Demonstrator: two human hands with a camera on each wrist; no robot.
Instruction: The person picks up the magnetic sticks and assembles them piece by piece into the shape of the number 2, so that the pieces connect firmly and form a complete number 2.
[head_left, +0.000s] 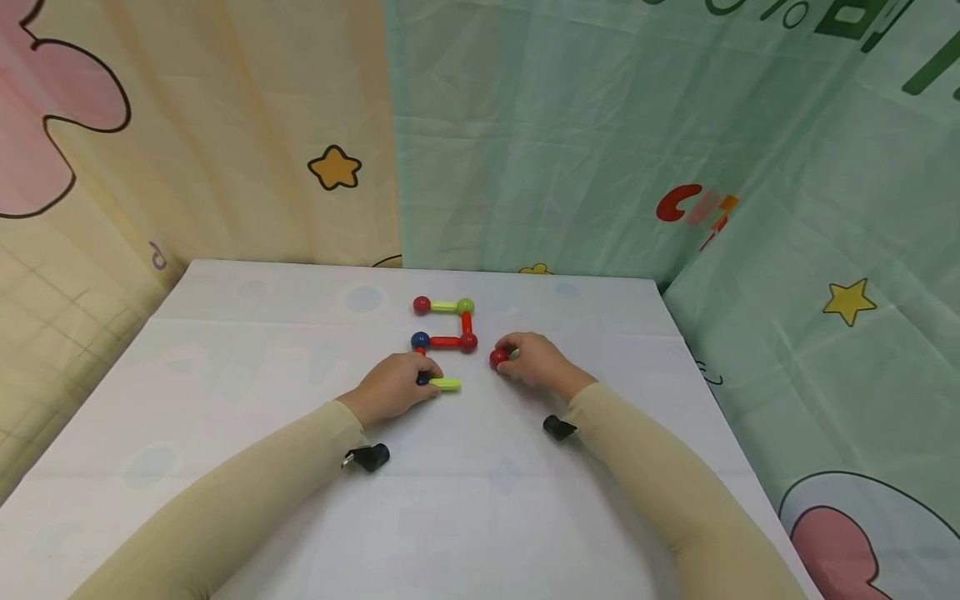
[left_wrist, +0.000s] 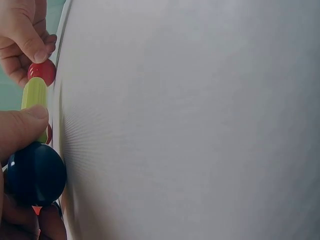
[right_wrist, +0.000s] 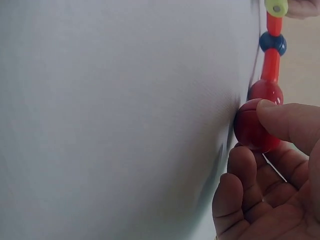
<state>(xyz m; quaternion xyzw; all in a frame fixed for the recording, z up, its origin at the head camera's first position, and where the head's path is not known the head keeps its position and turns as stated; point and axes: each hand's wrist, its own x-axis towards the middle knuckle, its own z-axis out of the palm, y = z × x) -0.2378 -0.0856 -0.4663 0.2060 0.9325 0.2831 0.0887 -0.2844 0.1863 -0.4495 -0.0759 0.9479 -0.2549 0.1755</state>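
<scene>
A chain of coloured balls and rods lies on the white table. It runs from a red ball (head_left: 422, 305) through a yellow-green ball (head_left: 465, 307), a second red ball (head_left: 468, 342) and a blue ball (head_left: 420, 340) to a nearer blue ball (left_wrist: 36, 174). From that last ball a yellow-green rod (head_left: 450, 384) points right. My left hand (head_left: 390, 387) holds this ball and the rod's base, thumb on the rod. Right of the rod's free end, apart from it, my right hand (head_left: 535, 361) pinches a loose red ball (right_wrist: 257, 127) between thumb and fingers.
Red rods (head_left: 445, 342) join the chain's middle balls. The white cloth-covered table (head_left: 480, 517) ends at printed curtains (head_left: 525, 167) behind and on the right. A black strap end (head_left: 369, 457) hangs from the left wrist, another (head_left: 558, 427) from the right.
</scene>
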